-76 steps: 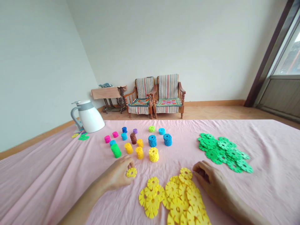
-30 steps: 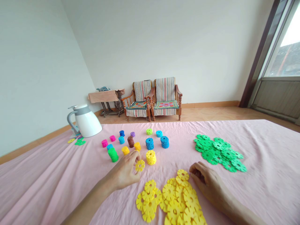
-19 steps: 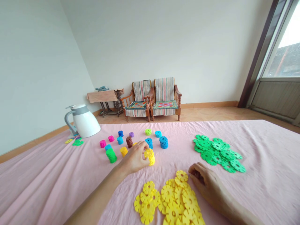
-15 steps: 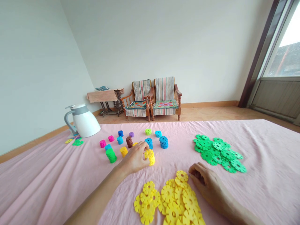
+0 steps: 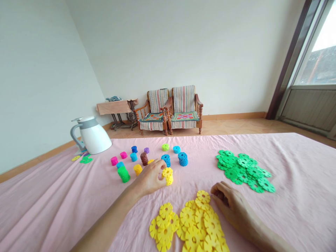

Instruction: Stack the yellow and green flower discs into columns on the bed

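My left hand [image 5: 151, 177] is closed, thumb and fingers pinching the left edge of a yellow notched disc [image 5: 167, 172]. This disc lies on a short stack of yellow discs [image 5: 169, 180]; whether lower discs are also gripped is hidden. My right hand [image 5: 229, 199] rests on the cloth with its fingers curled in, and nothing shows in them. Just left of it spreads a loose pile of yellow discs [image 5: 195, 224]. Beside that pile lies a smaller cluster of yellow discs [image 5: 165, 224].
Past my left hand stand several small stacks, among them a green stack [image 5: 124, 174], a brown stack [image 5: 144, 159] and a blue stack [image 5: 183, 159]. Loose green discs [image 5: 245, 170] lie at right. A white jug [image 5: 94, 136] stands far left on the pink cloth [image 5: 65, 196].
The top yellow disc at my left fingertips has shifted slightly and now sits more squarely over the stack. My right hand stays in place.
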`<move>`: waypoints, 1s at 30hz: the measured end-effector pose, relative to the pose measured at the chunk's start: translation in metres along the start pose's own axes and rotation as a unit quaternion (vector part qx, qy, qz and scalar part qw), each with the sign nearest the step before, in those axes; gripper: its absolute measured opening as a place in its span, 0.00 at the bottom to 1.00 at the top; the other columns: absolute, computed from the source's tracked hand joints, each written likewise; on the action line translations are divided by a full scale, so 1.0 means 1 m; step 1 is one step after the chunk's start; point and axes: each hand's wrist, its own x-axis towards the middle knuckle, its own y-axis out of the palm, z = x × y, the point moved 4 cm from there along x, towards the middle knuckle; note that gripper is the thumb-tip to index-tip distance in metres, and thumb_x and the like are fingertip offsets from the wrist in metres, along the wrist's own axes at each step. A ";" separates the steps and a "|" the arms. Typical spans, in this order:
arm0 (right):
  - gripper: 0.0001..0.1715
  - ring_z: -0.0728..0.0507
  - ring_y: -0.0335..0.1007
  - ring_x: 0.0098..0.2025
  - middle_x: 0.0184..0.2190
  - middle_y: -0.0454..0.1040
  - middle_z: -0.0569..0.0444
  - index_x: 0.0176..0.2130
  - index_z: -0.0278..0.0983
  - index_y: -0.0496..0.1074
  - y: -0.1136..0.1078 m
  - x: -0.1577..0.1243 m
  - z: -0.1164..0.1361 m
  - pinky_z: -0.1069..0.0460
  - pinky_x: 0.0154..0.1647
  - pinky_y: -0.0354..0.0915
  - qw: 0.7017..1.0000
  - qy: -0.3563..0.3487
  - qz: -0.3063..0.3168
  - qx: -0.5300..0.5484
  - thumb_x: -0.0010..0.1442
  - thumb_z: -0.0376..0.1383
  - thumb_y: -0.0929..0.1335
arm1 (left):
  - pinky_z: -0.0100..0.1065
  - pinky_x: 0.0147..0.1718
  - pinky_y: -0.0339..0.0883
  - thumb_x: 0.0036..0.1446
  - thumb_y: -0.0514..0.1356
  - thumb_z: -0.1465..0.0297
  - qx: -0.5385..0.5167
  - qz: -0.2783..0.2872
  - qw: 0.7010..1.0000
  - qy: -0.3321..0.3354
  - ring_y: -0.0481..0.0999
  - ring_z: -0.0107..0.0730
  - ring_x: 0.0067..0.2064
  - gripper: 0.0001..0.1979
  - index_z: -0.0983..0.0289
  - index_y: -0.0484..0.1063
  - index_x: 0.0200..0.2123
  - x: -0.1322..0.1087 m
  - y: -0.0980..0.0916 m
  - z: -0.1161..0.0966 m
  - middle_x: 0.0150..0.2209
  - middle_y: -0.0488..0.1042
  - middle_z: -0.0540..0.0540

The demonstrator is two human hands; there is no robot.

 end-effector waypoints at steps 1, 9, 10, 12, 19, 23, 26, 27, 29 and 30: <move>0.09 0.47 0.65 0.26 0.26 0.70 0.55 0.29 0.39 0.66 0.000 0.000 0.000 0.53 0.27 0.60 1.000 0.000 0.000 0.000 0.58 0.35 0.60 | 0.31 0.34 0.63 0.40 0.58 0.77 0.000 -0.004 1.000 0.001 0.70 0.34 0.36 0.14 0.61 0.66 0.35 -0.001 -0.001 0.000 0.37 0.70 0.51; 0.08 0.47 0.66 0.26 0.26 0.69 0.55 0.29 0.39 0.66 -0.001 0.000 0.002 0.54 0.28 0.60 1.000 -0.003 -0.009 -0.011 0.58 0.34 0.61 | 0.32 0.34 0.61 0.46 0.50 0.83 0.028 -0.073 0.996 -0.041 0.70 0.32 0.32 0.11 0.62 0.63 0.31 -0.029 0.001 0.007 0.33 0.69 0.51; 0.08 0.47 0.66 0.26 0.26 0.69 0.55 0.29 0.39 0.67 -0.001 0.000 0.002 0.53 0.28 0.60 1.000 -0.004 -0.010 -0.016 0.58 0.33 0.61 | 0.32 0.33 0.61 0.46 0.50 0.83 0.032 -0.074 0.996 -0.044 0.70 0.33 0.32 0.11 0.62 0.63 0.29 -0.032 0.005 0.009 0.32 0.69 0.51; 0.08 0.47 0.65 0.26 0.26 0.69 0.55 0.29 0.39 0.67 -0.001 0.000 0.003 0.53 0.28 0.60 1.000 -0.002 -0.013 -0.022 0.58 0.33 0.61 | 0.32 0.32 0.60 0.45 0.49 0.84 0.036 -0.070 0.996 -0.043 0.69 0.33 0.33 0.12 0.61 0.61 0.27 -0.038 0.014 0.013 0.30 0.68 0.51; 0.07 0.47 0.66 0.25 0.24 0.69 0.57 0.31 0.38 0.69 0.005 0.006 0.006 0.54 0.26 0.59 0.999 0.023 0.026 -0.029 0.56 0.34 0.61 | 0.31 0.32 0.59 0.44 0.49 0.85 0.030 -0.061 0.997 -0.040 0.69 0.33 0.33 0.13 0.60 0.58 0.25 -0.043 0.034 0.021 0.28 0.66 0.50; 0.11 0.47 0.67 0.27 0.25 0.70 0.56 0.36 0.38 0.69 0.015 0.023 0.028 0.53 0.29 0.61 0.997 -0.042 0.048 -0.050 0.54 0.30 0.60 | 0.31 0.33 0.60 0.45 0.49 0.85 0.023 -0.053 0.998 -0.036 0.70 0.34 0.34 0.13 0.60 0.58 0.25 -0.043 0.038 0.023 0.29 0.67 0.50; 0.14 0.46 0.69 0.33 0.31 0.72 0.52 0.39 0.36 0.70 0.024 0.044 0.054 0.52 0.36 0.62 0.989 -0.108 0.049 -0.088 0.53 0.27 0.60 | 0.32 0.34 0.61 0.45 0.49 0.85 0.021 -0.049 0.998 -0.036 0.70 0.35 0.36 0.13 0.60 0.58 0.26 -0.043 0.040 0.023 0.30 0.68 0.51; 0.15 0.46 0.69 0.34 0.32 0.73 0.51 0.40 0.35 0.70 0.027 0.052 0.062 0.52 0.37 0.62 0.987 -0.112 0.055 -0.101 0.53 0.26 0.60 | 0.32 0.35 0.61 0.45 0.50 0.85 0.021 -0.048 0.998 -0.036 0.70 0.35 0.36 0.13 0.60 0.59 0.26 -0.043 0.040 0.023 0.31 0.68 0.51; 0.17 0.46 0.70 0.34 0.34 0.74 0.48 0.41 0.33 0.70 0.034 0.067 0.076 0.52 0.37 0.62 0.984 -0.103 0.079 -0.120 0.52 0.25 0.61 | 0.32 0.35 0.61 0.46 0.50 0.85 0.020 -0.044 0.998 -0.033 0.70 0.35 0.37 0.13 0.61 0.60 0.27 -0.044 0.040 0.022 0.32 0.69 0.51; 0.18 0.46 0.70 0.34 0.34 0.75 0.48 0.42 0.33 0.70 0.037 0.073 0.081 0.53 0.37 0.62 0.983 -0.096 0.091 -0.126 0.52 0.24 0.61 | 0.32 0.35 0.61 0.46 0.50 0.85 0.019 -0.042 0.998 -0.030 0.71 0.35 0.37 0.13 0.61 0.60 0.28 -0.044 0.040 0.022 0.32 0.69 0.51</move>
